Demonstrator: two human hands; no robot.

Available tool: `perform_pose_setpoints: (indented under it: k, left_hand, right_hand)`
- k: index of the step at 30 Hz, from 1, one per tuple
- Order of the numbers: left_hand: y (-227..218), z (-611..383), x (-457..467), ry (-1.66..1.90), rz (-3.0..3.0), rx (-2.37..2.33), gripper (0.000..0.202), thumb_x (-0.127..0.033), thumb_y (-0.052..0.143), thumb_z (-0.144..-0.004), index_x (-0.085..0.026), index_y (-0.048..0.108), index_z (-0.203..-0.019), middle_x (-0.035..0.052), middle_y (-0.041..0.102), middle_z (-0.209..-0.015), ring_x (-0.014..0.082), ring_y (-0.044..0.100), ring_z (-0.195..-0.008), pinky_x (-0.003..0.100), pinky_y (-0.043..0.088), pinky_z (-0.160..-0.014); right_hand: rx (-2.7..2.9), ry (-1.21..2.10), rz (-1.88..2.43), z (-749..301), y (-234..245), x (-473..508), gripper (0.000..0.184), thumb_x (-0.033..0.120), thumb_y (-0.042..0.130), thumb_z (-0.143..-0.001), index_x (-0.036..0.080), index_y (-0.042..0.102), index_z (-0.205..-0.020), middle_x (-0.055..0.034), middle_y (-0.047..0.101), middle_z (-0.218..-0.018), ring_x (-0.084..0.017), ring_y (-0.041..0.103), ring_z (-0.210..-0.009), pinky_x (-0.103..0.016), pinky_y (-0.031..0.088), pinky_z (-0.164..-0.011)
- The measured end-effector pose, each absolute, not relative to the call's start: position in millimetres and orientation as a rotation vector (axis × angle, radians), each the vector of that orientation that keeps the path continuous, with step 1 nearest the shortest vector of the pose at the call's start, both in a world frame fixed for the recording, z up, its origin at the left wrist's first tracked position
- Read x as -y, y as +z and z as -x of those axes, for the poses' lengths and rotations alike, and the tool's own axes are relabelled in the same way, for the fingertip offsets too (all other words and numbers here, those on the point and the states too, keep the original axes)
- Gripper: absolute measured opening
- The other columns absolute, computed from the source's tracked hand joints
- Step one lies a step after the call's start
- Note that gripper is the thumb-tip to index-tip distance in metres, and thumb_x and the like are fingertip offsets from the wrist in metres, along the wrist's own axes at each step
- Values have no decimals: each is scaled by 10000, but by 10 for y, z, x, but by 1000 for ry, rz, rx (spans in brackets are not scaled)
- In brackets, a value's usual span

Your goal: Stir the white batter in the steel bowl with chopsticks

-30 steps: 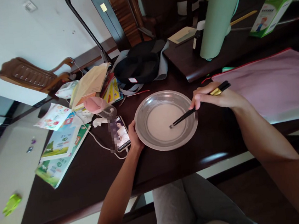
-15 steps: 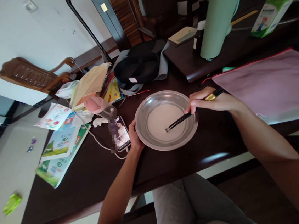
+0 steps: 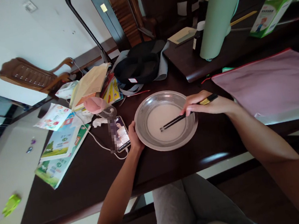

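A shallow metal plate (image 3: 143, 107) holding a pale, milky liquid sits near the front edge of the dark wooden table (image 3: 92, 175). My right hand (image 3: 207, 103) is closed on a pair of black chopsticks (image 3: 174, 120) with gold ends, their tips resting in the liquid left of centre. At the plate's left rim, my left hand (image 3: 134, 136) presses against the metal with its fingers curled; only part of it shows.
A phone (image 3: 121, 132) on a white cable lies just left of the plate. Books and papers (image 3: 61, 139) crowd the table's left side. Behind are a black bag (image 3: 139, 65), a green roll (image 3: 219, 15), a dark bottle (image 3: 198, 35) and a pink folder (image 3: 272, 85).
My right hand has slid left, carrying the chopstick tips leftward across the liquid. The left hand and plate have stayed where they were.
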State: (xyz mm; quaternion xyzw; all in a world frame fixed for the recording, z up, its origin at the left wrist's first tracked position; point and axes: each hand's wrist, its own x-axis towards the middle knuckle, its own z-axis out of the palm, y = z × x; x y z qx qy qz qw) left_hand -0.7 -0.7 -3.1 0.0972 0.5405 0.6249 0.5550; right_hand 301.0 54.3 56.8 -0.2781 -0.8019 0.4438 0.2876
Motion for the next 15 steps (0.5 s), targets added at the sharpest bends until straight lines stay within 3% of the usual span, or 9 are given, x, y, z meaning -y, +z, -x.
perform_pose_setpoints:
  k: [5, 9, 15]
  left_hand:
    - [0, -14, 1, 1476, -212, -1300, 244, -406, 693, -727, -211, 636, -591, -4, 700, -609, 214, 720, -712, 292, 568, -698]
    - [17, -24, 5, 1491, -236, -1308, 266, -411, 709, -706, -219, 602, -557, -25, 662, -551, 201, 704, -648, 294, 572, -689]
    - [20, -15, 8, 1449, -238, -1306, 249, -424, 686, -722, -208, 654, -602, 7, 720, -616, 233, 740, -725, 319, 592, -729]
  right_hand:
    - [2047, 1006, 868, -3046, 572, -565, 326, 483, 644, -950, 243, 799, -793, -41, 825, -939, -186, 742, -859, -311, 538, -789]
    - [1968, 1129, 845, -3127, 593, -559, 410, 498, 615, -968, 234, 756, -689, -36, 815, -830, -192, 755, -824, -314, 549, -791]
    - [2148, 1143, 756, -2969, 546, -557, 297, 464, 649, -946, 235, 815, -854, -51, 826, -996, -186, 749, -905, -303, 545, -809]
